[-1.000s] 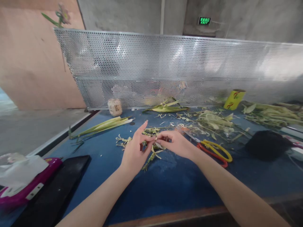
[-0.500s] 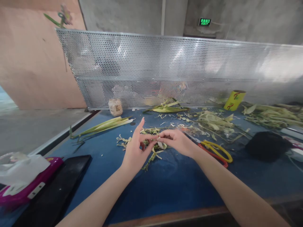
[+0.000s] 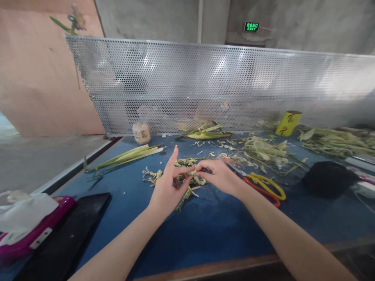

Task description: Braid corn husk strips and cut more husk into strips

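I see left hand and right hand pinching one small pale-green folded leaf strip between fingertips (left forefinger raised), over the blue table; red-and-yellow scissors lie just right.

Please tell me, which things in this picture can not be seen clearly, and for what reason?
Head view, the only one:
- The small leaf piece pinched between the left hand and right hand: fingers cover most of it.
- Scissors: blades hidden behind the right hand.
- Whatever stands behind the perforated metal screen: only blurred shapes.
- Pink box: cut off by the left edge.
- Exit sign: lettering too small.
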The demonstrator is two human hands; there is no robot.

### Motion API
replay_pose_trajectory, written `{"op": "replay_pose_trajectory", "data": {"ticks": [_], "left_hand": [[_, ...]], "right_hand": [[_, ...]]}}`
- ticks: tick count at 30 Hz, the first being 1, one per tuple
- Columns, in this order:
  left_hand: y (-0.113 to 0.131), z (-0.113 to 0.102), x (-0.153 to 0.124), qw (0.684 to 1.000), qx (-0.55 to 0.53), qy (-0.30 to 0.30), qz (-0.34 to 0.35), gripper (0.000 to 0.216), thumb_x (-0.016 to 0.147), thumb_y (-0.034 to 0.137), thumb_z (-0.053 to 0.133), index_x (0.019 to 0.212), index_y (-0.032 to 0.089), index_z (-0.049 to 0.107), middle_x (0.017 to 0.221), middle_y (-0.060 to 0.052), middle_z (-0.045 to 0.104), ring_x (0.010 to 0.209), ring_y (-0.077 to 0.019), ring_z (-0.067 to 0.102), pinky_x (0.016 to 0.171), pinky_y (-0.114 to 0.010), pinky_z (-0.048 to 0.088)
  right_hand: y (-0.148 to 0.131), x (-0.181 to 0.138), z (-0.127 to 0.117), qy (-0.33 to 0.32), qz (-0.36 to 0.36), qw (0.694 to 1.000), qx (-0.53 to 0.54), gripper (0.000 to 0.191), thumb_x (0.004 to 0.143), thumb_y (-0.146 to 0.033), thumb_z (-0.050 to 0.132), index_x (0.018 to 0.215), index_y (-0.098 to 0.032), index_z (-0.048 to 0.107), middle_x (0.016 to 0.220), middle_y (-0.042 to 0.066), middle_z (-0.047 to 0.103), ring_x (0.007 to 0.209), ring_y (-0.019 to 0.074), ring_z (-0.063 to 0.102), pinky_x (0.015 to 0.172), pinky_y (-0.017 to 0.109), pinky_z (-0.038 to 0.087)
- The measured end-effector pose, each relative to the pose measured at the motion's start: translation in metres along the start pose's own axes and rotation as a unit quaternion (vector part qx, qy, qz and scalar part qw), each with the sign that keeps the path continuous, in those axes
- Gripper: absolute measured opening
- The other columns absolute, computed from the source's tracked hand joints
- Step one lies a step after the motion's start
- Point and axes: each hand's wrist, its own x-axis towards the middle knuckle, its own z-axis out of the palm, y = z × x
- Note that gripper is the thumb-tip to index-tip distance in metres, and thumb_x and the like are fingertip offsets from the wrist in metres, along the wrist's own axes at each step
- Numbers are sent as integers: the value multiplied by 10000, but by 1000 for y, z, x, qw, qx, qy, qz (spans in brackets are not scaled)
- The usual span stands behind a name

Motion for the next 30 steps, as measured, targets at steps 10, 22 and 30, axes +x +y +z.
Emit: {"op": "replay_pose_trajectory", "data": {"ticks": [10,22,30], "left_hand": [[-1,0,3,1000,-12,10,-5,747,753,335,591,1366,218,179,820,-8,705,730,-166,639,557,-278,534],[1,-1,4,998,-63,2,-31,696,739,283,606,1336,213,256,774,-14,702,839,-199,650,658,-312,568],[4,-1,1,997,-64,27,-31,686,770,265,566,1352,198,209,775,-29,691,818,-201,660,657,-305,570]], "right_hand": [[-1,-1,2,0,13,1000,20,91,766,-216,534,760,-178,616,733,-2,617,650,101,518,590,215,381],[-4,-1,-7,-64,47,994,76,177,749,-327,572,689,-161,587,670,0,585,603,96,504,576,230,394],[-3,-2,-3,-51,55,996,47,156,760,-312,549,742,-169,607,676,1,593,614,101,512,563,220,385]]}}
